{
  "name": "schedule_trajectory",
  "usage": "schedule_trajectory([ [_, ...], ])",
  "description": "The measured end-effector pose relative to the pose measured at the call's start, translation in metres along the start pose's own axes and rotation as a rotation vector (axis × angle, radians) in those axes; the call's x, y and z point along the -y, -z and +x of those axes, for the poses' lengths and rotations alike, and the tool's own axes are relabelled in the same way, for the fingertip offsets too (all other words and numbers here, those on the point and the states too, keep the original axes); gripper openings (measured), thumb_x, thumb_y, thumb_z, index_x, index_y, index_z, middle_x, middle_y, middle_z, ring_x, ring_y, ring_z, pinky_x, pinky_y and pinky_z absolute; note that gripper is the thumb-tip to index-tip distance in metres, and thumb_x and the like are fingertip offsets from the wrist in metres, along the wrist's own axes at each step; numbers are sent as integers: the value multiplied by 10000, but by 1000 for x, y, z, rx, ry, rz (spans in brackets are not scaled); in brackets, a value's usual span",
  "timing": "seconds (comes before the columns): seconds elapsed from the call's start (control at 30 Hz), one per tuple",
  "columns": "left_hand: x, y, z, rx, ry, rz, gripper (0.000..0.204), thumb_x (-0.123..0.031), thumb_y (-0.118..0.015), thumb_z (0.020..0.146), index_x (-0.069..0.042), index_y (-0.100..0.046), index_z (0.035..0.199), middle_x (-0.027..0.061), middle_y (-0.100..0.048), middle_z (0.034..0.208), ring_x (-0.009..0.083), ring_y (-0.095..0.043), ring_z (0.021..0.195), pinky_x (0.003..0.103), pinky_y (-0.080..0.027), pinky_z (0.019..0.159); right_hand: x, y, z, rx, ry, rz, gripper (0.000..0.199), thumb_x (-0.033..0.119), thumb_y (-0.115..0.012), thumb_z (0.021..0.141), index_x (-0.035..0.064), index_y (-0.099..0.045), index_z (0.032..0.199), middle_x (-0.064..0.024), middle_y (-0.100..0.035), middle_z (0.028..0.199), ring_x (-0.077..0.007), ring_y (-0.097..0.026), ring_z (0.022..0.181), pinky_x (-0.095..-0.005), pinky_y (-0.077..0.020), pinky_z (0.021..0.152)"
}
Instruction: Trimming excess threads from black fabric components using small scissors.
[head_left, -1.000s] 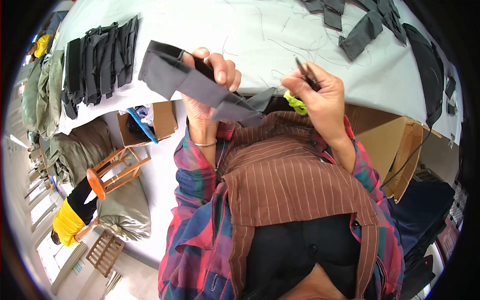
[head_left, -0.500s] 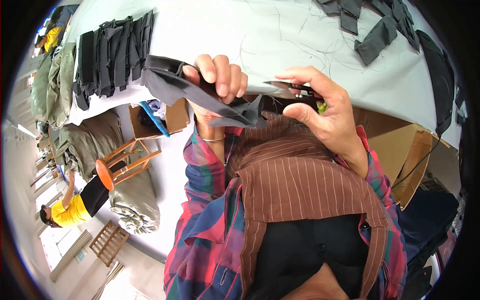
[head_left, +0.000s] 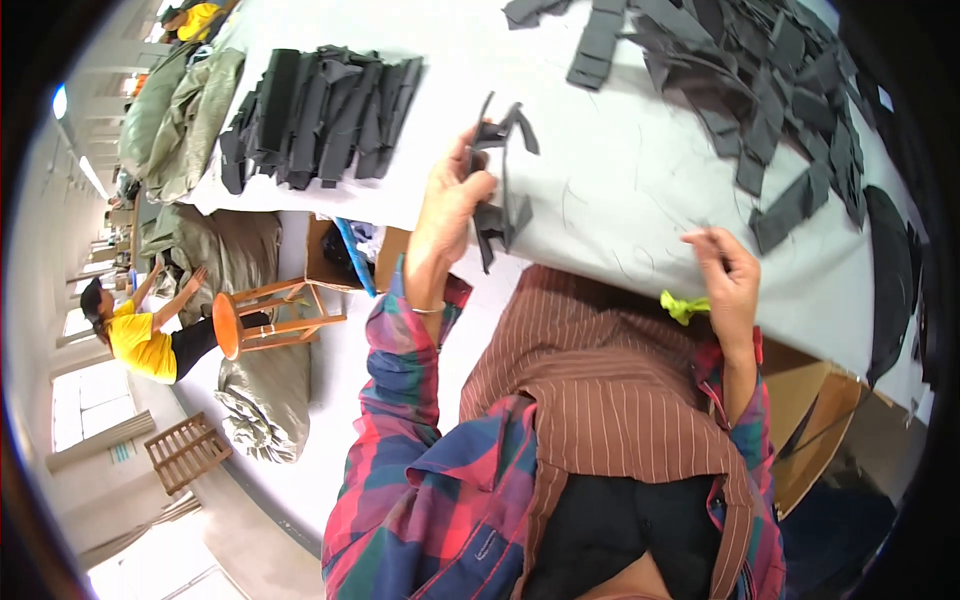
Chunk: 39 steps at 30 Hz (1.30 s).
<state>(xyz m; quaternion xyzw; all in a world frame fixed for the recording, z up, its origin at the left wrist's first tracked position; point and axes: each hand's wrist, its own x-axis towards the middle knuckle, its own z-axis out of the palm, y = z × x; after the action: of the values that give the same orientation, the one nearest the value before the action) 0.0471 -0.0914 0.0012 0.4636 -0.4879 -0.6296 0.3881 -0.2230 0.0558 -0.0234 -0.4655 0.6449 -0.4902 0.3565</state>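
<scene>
At about nine o'clock a person in a yellow top (head_left: 135,340) crouches on the floor near an orange stool (head_left: 262,318) and grey-green sacks (head_left: 262,395), well apart from the work. At eleven o'clock a neat stack of dark fabric pieces (head_left: 315,115) lies on the white table (head_left: 620,190). Near twelve o'clock the left hand (head_left: 452,200) is raised over the table's near edge, fingers closed around a dark grey fabric piece (head_left: 498,180) that hangs folded and limp from its grip. At about three o'clock the right hand (head_left: 728,275) rests at the table edge, fingertips pinched together; whether they hold anything cannot be told. A yellow-green scrap (head_left: 683,305) lies just beside it. Between one and two o'clock a loose heap of dark strips (head_left: 760,90) spreads across the table. The step in hand looks like finishing one piece; the next move probably calls for carrying it toward the stack without letting it unfold.
</scene>
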Motion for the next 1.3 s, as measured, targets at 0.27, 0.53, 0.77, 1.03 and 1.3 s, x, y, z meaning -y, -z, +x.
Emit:
schedule_trajectory([
  [0.27,-103,127,91,-848,-705,1486,562,-152,-592,792,-118,-487,1343,185,-495,1087,333,-484,991,400,-425,848,-36,-7,10,-203,121,-95,246,170,-511,982,-22,-590,850,-56,-561,780,-132,-510,720,-245,-413,681],
  [0.53,-47,232,163,-865,-251,2088,820,-674,-448,840,-69,-380,1390,176,-358,1455,373,-318,1333,754,-229,935,-24,-17,20,-101,408,-600,49,58,-603,793,38,-621,834,-147,-571,1218,-334,-483,1192,-381,-382,985],
  [0.77,-70,85,137,-499,-569,1620,501,-288,-640,853,-87,-535,1299,182,-480,1344,328,-473,1208,560,-381,936,0,-50,-18,719,35,406,131,69,-561,922,-48,-618,936,-107,-679,894,-139,-635,733,-267,-497,700],
  [1.03,18,-211,77,529,-790,529,173,-44,-635,838,-30,-692,1000,122,-680,966,202,-642,801,290,-510,707,30,47,-29,-59,113,501,237,188,-480,995,19,-553,845,-9,-547,708,-64,-519,667,-206,-415,615],
  [1.3,74,-303,66,539,-929,874,610,-140,-721,676,106,-477,1178,240,-540,1059,403,-554,902,441,-468,823,20,81,-56,-460,39,440,342,315,-464,1008,21,-622,935,18,-478,670,-45,-427,638,-202,-325,578],
])
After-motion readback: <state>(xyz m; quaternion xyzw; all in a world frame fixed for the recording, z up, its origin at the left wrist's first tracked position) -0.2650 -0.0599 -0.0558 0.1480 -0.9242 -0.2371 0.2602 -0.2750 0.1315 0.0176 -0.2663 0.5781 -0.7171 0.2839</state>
